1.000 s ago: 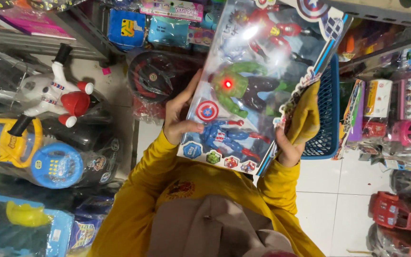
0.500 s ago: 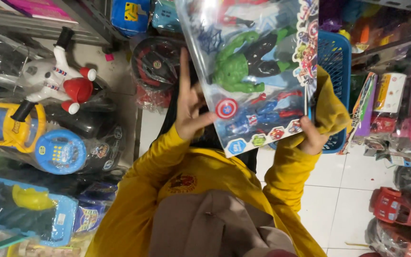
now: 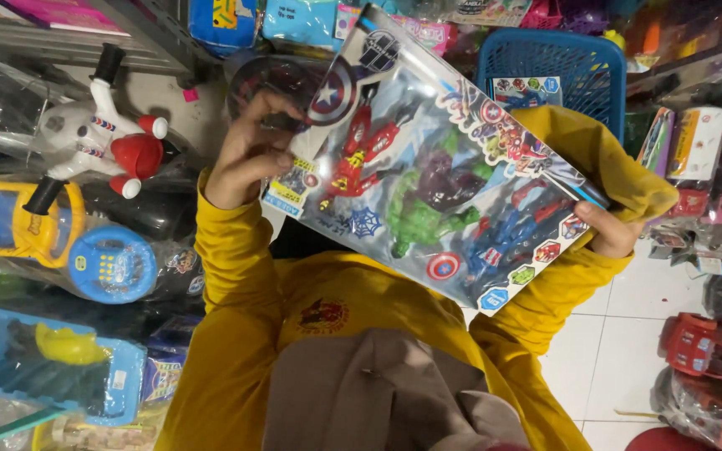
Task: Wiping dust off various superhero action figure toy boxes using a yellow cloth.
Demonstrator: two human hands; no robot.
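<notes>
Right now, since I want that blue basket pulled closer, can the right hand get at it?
Probably not yet: the right hand holds the toy pack by its edge. Freed, it likely could; the blue basket sits just beyond that sleeve.

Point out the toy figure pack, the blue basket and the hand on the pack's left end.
Toy figure pack (image 3: pixel 428 184), head view, on the clear front by the green figure.
Blue basket (image 3: pixel 595 71), head view, on its mesh wall.
Left hand (image 3: pixel 244 159), head view, on its back.

Left: passage blocked by wrapped toys, white plush figure (image 3: pixel 98 138) and yellow toy phone set (image 3: pixel 52 238). Far: blue basket (image 3: pixel 549 71) and crowded shelf. Right: boxed toys, red car (image 3: pixel 704 347). Open tiled floor (image 3: pixel 607 351) found near right.
</notes>
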